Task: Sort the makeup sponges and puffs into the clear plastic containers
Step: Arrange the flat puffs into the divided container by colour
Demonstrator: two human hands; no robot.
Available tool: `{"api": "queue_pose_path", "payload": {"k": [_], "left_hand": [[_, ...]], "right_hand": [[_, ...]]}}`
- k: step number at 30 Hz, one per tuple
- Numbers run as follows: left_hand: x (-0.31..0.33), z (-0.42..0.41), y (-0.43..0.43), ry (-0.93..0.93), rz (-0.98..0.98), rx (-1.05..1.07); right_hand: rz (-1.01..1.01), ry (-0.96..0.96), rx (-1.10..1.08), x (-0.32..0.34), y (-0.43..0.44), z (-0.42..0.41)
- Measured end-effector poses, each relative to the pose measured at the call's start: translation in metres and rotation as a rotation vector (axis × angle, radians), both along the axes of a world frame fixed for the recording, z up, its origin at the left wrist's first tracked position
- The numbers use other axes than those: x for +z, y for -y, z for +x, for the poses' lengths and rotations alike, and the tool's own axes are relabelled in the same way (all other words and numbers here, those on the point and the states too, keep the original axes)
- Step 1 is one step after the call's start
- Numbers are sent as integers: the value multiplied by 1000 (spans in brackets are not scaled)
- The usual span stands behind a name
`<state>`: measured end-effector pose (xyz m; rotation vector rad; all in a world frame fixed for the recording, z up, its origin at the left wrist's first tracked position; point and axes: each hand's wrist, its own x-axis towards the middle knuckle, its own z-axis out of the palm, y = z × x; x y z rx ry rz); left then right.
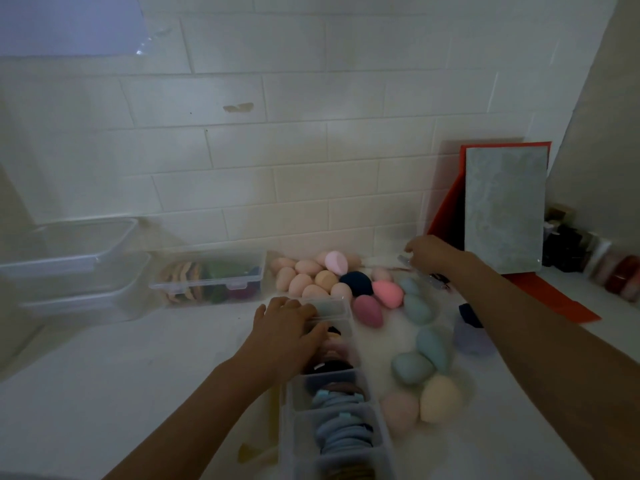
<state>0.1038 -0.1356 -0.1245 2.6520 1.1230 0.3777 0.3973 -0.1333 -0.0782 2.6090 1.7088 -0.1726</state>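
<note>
The left hand (pixel 287 327) is resting on the far end of the tray (pixel 290 403), its fingers (pixel 294 304) lying nearly straight and loose across the end compartment, curling round nothing. Puffs (pixel 343 431) are standing on edge in the compartments nearer than those fingers, dark ones closest to the hand and blue ones further back toward the person.

The right hand (pixel 429 254) is reaching further out, its fingers bending downward. Something small and clear is lying blurred under them, and whether they are grasping it cannot be told.

Loose sponges (pixel 304 275) are lying on the counter (pixel 138 375) between the two hands: peach ones just beyond the left fingers, with a navy sponge (pixel 356 283) and pink ones beside them. Teal sponges (pixel 433 348) are trailing back from below the right fingers, to the right of the tray.

Out to the left of the left fingers, a box (pixel 207 278) is holding more puffs, and empty tubs (pixel 76 268) are sitting stacked past it.
</note>
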Motion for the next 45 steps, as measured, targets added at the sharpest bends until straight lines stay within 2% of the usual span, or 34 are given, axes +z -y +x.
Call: {"api": "queue_pose_path", "payload": {"k": [3, 8, 10, 12, 15, 20, 26, 28, 31, 35, 37, 39, 42, 43, 45], "left_hand": [[-2, 3, -6, 65, -16, -4], [-3, 4, -8, 78, -9, 5], [-3, 4, -8, 70, -4, 4], [-4, 4, -9, 65, -2, 2], [-5, 6, -10, 93, 2, 10], [-5, 6, -10, 69, -8, 24], [9, 6, -2, -112, -1, 25], [13, 6, 2, -130, -13, 30], [19, 8, 7, -140, -27, 33], [19, 14, 4, -176, -32, 69], [18, 15, 4, -151, -54, 86], [19, 15, 5, -115, -70, 96], [20, 16, 8, -128, -72, 93], [20, 16, 8, -133, -73, 89], [20, 17, 8, -135, -66, 88]], "right_hand": [[-101, 40, -6, -13, -7, 7], [-46, -6, -79, -15, -9, 8], [-30, -64, -80, -13, -11, 11], [4, -217, -87, -11, -12, 15], [134, -403, -63, -5, -7, 16], [290, -451, 86, 0, 6, 6], [657, -645, 92, 15, 22, -41], [650, -798, 90, 23, 27, -61], [496, -1081, 137, 29, 33, -88], [413, -1633, 149, 22, 33, -103], [310, -1708, 195, 19, 32, -102], [236, -1572, 275, 15, 34, -102], [264, -1264, 314, 14, 40, -108], [269, -1089, 338, 12, 40, -110], [263, -599, 425, 10, 39, -113]]}}
